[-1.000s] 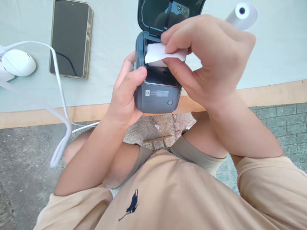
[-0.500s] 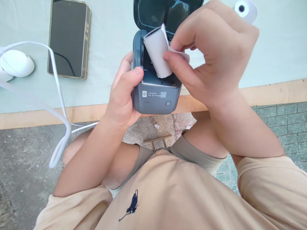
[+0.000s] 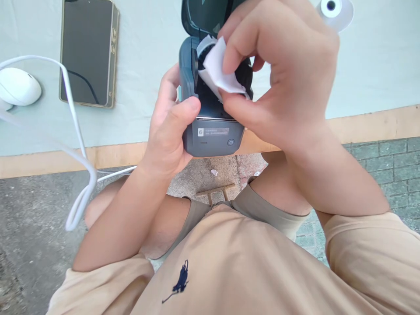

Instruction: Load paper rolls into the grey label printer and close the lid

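— What is the person doing with that little grey printer (image 3: 210, 131)?

— The left hand (image 3: 170, 131) is wrapped around its side, thumb pressed on the front edge, holding it up just over the edge of the table (image 3: 361, 78). The lid (image 3: 203, 15) is flipped open at the back.

— And the other hand?

— The right hand (image 3: 282, 74) is pinching a small paper roll (image 3: 218, 72) between thumb and fingers. The roll sits at the mouth of the open box part, tilted, with one loose end sticking up.

— So is the paper in yet?

— Not all the way, I think. It looks half in, and crooked. The lid is open too, so it seems the roll must sit flat and the lid must close.

— What else is on the table?

— A dark phone (image 3: 87, 52) lies well off to the left, a white round thing (image 3: 19, 85) with a white cable (image 3: 74, 113) is further left, and another paper roll (image 3: 333, 11) lies far up on the right.
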Demonstrator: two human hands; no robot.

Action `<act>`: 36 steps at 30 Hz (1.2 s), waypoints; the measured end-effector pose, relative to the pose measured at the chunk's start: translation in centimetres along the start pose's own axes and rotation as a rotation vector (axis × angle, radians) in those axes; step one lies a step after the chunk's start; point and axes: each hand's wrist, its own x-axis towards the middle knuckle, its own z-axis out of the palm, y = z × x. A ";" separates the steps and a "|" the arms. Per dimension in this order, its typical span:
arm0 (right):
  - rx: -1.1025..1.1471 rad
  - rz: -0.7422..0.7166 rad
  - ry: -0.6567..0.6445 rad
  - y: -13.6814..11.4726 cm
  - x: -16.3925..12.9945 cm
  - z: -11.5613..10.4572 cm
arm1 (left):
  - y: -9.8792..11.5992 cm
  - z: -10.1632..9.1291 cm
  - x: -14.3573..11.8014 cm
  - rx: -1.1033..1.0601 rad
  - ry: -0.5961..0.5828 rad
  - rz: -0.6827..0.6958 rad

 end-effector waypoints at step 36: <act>0.000 0.216 -0.263 0.0 0.6 -1.0 | -0.9 -1.0 0.3 0.155 -0.052 0.046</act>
